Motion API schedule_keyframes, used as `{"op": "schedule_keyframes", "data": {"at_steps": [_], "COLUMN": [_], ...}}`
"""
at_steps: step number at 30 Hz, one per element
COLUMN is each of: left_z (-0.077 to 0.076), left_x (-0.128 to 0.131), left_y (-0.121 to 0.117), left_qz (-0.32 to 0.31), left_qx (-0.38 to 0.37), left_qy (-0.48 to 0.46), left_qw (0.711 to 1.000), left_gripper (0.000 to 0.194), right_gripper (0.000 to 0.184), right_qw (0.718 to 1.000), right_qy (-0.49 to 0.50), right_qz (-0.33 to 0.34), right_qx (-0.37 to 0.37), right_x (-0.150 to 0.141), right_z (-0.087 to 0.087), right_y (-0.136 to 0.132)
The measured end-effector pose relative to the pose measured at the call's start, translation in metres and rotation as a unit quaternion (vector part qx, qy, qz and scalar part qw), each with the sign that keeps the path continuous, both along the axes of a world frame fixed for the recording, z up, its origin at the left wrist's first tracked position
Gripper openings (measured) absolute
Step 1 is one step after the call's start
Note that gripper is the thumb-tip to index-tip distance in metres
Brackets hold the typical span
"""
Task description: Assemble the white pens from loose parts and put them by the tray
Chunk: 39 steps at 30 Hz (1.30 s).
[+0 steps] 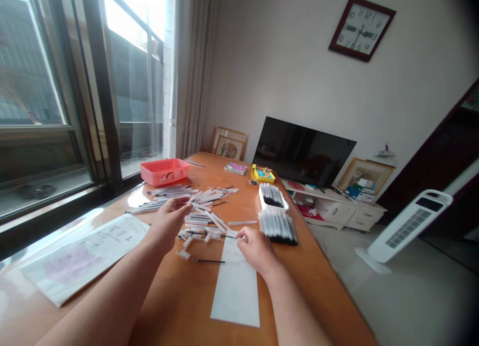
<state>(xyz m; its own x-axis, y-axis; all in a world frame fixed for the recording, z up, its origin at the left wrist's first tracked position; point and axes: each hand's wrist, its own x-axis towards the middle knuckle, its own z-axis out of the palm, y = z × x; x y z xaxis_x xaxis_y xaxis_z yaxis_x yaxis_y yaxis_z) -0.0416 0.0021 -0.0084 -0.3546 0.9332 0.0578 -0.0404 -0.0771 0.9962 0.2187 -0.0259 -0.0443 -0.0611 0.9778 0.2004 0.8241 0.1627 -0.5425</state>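
My left hand (171,220) is closed in a pinch over the pile of white pen barrels (215,194). What sits between its fingertips cannot be told from the pile behind. My right hand (256,246) pinches a thin dark pen refill (231,237) above the top end of a long white paper strip (235,291). Several small clear pen caps (189,241) lie between the hands. A loose black refill (209,260) rests partly on the strip. Dark refills (164,192) are bunched beyond my left hand.
At right, assembled pens stand in a white box (283,205), with a black-based bundle of pens (277,227) nearer me. A red plastic basket (164,172), an open notebook (90,256), a yellow box (263,174) and a booklet (235,168) also lie on the table (175,306).
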Motion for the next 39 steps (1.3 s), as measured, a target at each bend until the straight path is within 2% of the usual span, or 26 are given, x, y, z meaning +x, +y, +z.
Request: {"op": "schedule_keyframes", "data": {"at_steps": [3, 6, 9, 15, 21, 24, 27, 32, 39], "left_z": [-0.002, -0.012, -0.023, -0.034, -0.039, -0.039, -0.041, -0.044, -0.031], "left_x": [-0.001, 0.000, 0.002, 0.003, 0.006, 0.007, 0.008, 0.010, 0.021], "left_y": [0.003, 0.009, 0.015, 0.019, 0.019, 0.018, 0.018, 0.018, 0.004], "left_qz": [0.004, -0.006, -0.027, -0.033, -0.052, -0.066, -0.072, -0.096, -0.138], "left_qx": [0.024, 0.048, 0.040, 0.061, 0.074, 0.095, 0.122, 0.130, 0.188], "left_qy": [0.001, 0.012, 0.054, 0.182, 0.244, 0.298, 0.337, 0.360, 0.454], "left_qw": [1.000, 0.999, 0.997, 0.981, 0.966, 0.948, 0.931, 0.919, 0.860], "left_gripper": [0.042, 0.042, 0.041, 0.029, 0.022, 0.021, 0.023, 0.031, 0.039], "right_gripper": [0.019, 0.030, 0.035, 0.035, 0.033, 0.028, 0.025, 0.030, 0.024], "right_qw": [0.999, 0.995, 0.986, 0.977, 0.978, 0.977, 0.978, 0.984, 0.977], "right_qy": [-0.024, -0.060, -0.103, -0.139, -0.120, -0.106, -0.076, -0.023, 0.095], "right_qz": [0.003, 0.020, 0.052, 0.124, 0.140, 0.148, 0.148, 0.114, 0.066], "right_qx": [0.021, 0.083, 0.120, 0.100, 0.097, 0.115, 0.127, 0.133, 0.180], "right_x": [-0.006, -0.016, -0.026, -0.036, -0.035, -0.036, -0.036, -0.034, -0.029], "right_z": [0.002, 0.003, 0.001, -0.007, -0.008, -0.007, -0.007, -0.009, -0.004], "right_y": [-0.001, 0.000, -0.001, -0.003, -0.002, -0.002, -0.001, 0.003, 0.004]}}
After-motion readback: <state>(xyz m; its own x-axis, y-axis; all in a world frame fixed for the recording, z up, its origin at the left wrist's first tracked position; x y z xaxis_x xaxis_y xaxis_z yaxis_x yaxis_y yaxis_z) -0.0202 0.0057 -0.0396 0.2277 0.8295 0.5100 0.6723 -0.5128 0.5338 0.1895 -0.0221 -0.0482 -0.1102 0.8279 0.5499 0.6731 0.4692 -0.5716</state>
